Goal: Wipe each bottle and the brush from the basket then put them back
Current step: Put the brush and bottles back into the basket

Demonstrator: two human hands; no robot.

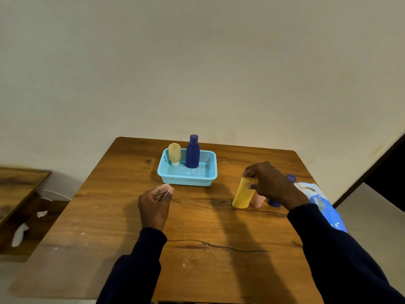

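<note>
A light blue mesh basket (186, 179) sits at the far middle of the wooden table (197, 238). Inside it stand a tall dark blue bottle (192, 153) and a small orange tube (174, 153) resting on its white cap. To the right, my right hand (271, 183) grips the top of a yellow bottle (242, 194) standing tilted on the table. Behind it a pink bottle (258, 200) and a blue bottle (275, 202) are partly hidden by my hand. My left hand (156, 199) hovers near the basket's front, fingers curled with nothing in them.
A blue and white wipes packet (322, 200) lies at the table's right edge behind my right arm. A lower wooden surface (19, 187) stands to the left, with white crumpled tissues (19, 234) on the floor beside it. A plain wall rises behind the table.
</note>
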